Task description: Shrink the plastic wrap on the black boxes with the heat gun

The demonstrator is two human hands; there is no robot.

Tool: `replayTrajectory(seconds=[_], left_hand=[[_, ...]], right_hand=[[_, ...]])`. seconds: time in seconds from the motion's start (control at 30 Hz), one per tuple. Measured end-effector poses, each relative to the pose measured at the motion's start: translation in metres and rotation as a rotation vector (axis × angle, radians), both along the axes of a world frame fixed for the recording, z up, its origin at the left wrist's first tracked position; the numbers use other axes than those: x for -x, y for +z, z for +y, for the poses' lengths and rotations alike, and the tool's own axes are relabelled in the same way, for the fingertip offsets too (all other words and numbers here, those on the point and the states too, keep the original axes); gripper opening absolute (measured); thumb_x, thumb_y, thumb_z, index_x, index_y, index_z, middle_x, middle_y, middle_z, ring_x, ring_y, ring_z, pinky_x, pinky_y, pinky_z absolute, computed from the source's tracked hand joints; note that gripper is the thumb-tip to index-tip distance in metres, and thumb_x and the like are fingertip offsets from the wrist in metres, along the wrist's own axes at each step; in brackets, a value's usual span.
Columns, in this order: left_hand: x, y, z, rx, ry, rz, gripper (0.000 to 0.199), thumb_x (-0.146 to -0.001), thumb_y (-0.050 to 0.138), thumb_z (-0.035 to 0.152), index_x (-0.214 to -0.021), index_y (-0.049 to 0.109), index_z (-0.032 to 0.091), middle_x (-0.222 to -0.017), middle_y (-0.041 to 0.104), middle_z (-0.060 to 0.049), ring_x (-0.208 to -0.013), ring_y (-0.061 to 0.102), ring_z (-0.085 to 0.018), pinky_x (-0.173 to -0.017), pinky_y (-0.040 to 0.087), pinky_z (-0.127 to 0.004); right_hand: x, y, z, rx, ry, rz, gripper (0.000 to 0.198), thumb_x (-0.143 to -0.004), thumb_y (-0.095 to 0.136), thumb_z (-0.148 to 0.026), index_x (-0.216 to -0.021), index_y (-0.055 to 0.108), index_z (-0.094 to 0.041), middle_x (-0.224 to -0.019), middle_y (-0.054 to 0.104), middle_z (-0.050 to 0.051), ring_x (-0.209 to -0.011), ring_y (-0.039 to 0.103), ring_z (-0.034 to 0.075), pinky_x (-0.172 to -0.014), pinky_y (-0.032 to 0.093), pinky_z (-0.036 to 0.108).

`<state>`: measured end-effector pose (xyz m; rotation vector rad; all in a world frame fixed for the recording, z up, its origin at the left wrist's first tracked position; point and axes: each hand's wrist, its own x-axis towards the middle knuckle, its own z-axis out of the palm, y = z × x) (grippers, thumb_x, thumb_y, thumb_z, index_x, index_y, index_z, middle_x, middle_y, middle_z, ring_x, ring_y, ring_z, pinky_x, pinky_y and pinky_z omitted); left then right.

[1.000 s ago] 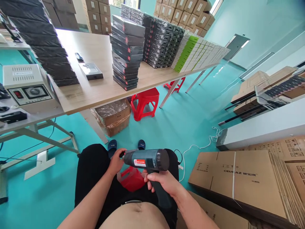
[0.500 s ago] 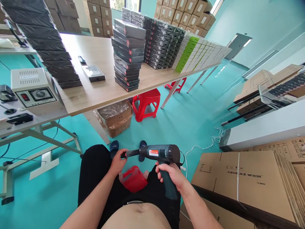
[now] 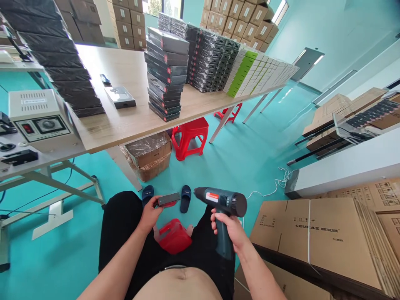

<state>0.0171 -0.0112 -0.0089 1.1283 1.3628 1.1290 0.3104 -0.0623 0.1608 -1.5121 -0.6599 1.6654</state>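
Note:
My left hand (image 3: 152, 213) grips one end of a slim dark box (image 3: 169, 200) with a red underside, held above the floor between my knees. In my right hand (image 3: 229, 227) is a dark green heat gun (image 3: 220, 200), its handle wrapped by my fingers. The gun's nozzle points left toward the box, with a gap between them. On the table edge ahead stands a tall stack of similar dark boxes (image 3: 167, 75) with red marks. A single flat box (image 3: 120, 97) lies to the left of that stack.
A wooden table (image 3: 125, 129) spans the front, bearing black wrapped packs (image 3: 206, 62) and white-green boxes (image 3: 243, 75). A control unit (image 3: 40, 121) stands left. Below are a red stool (image 3: 190, 137) and an open carton (image 3: 150, 156). Flattened cartons (image 3: 300, 233) and a white cable (image 3: 281, 179) lie right.
The heat gun has moved right, away from the box. The box in my left hand has turned, showing more of its side. The view has shifted slightly.

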Motion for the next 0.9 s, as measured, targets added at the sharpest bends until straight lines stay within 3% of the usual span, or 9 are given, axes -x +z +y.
replayTrajectory(seconds=[0.13,0.3,0.43,0.67,0.9], left_hand=[[-0.004,0.040,-0.011,-0.019,-0.064,-0.001,0.031,-0.076,0.056,0.024,-0.107,0.058,0.019,-0.100,0.064,-0.006,-0.096,0.060,-0.023,-0.085,0.048,-0.036],[-0.021,0.098,-0.027,-0.100,-0.149,-0.027,0.027,-0.079,0.061,0.029,-0.105,0.060,0.021,-0.112,0.061,-0.006,-0.104,0.057,-0.024,-0.091,0.046,-0.034],[-0.035,0.130,-0.038,-0.156,-0.223,-0.073,0.023,-0.079,0.062,0.030,-0.102,0.061,0.023,-0.109,0.059,-0.007,-0.104,0.056,-0.024,-0.091,0.046,-0.034],[-0.049,0.148,-0.052,-0.172,-0.237,-0.118,0.021,-0.079,0.065,0.031,-0.098,0.062,0.023,-0.108,0.057,-0.009,-0.104,0.054,-0.025,-0.087,0.048,-0.034],[-0.056,0.152,-0.059,-0.151,-0.152,-0.151,0.021,-0.078,0.067,0.028,-0.099,0.062,0.025,-0.109,0.055,-0.007,-0.100,0.054,-0.021,-0.086,0.046,-0.030]], right_hand=[[-0.001,-0.003,0.004,-0.055,-0.149,0.000,0.037,-0.067,0.074,-0.036,-0.097,0.064,-0.016,-0.083,0.070,0.006,-0.072,0.066,0.020,-0.054,0.050,0.028],[0.020,0.006,0.007,-0.164,-0.120,0.028,0.039,-0.065,0.074,-0.032,-0.100,0.064,-0.017,-0.106,0.071,0.011,-0.105,0.063,0.031,-0.058,0.050,0.029],[0.037,0.018,0.009,-0.215,-0.082,0.078,0.037,-0.068,0.072,-0.031,-0.102,0.065,-0.018,-0.111,0.069,0.011,-0.105,0.061,0.030,-0.062,0.050,0.030],[0.049,0.029,0.007,-0.223,-0.040,0.131,0.032,-0.069,0.072,-0.033,-0.097,0.066,-0.019,-0.104,0.071,0.008,-0.079,0.063,0.021,-0.061,0.049,0.030],[0.052,0.025,0.006,-0.269,-0.112,0.170,0.030,-0.075,0.069,-0.034,-0.099,0.063,-0.017,-0.097,0.073,0.009,-0.076,0.063,0.021,-0.061,0.053,0.032]])
